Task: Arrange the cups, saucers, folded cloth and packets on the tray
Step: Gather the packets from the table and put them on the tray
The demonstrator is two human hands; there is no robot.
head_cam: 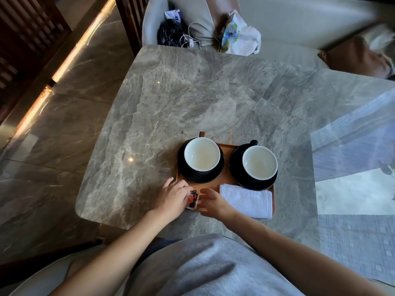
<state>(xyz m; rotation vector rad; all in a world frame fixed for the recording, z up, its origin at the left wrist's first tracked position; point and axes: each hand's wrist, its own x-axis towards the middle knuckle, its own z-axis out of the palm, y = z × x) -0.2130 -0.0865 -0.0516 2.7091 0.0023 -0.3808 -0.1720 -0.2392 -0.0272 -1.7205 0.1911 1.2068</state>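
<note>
A brown wooden tray [226,178] lies on the marble table. On it stand two black saucers, the left saucer [181,169] and the right saucer [235,167], each bearing a cup with a white inside: left cup [202,154], right cup [259,162]. A folded white cloth [245,199] lies at the tray's near right. My left hand [171,199] pinches a red and black packet [193,199] over the tray's near left corner. My right hand [213,205] sits just right of the packet, fingers relaxed toward it.
The grey marble table [171,103] stretches far and left of the tray. A cushioned seat behind it holds a black bag [171,32], white cables [192,39] and a printed bag [239,35]. A glass surface [352,189] reflects light at the right.
</note>
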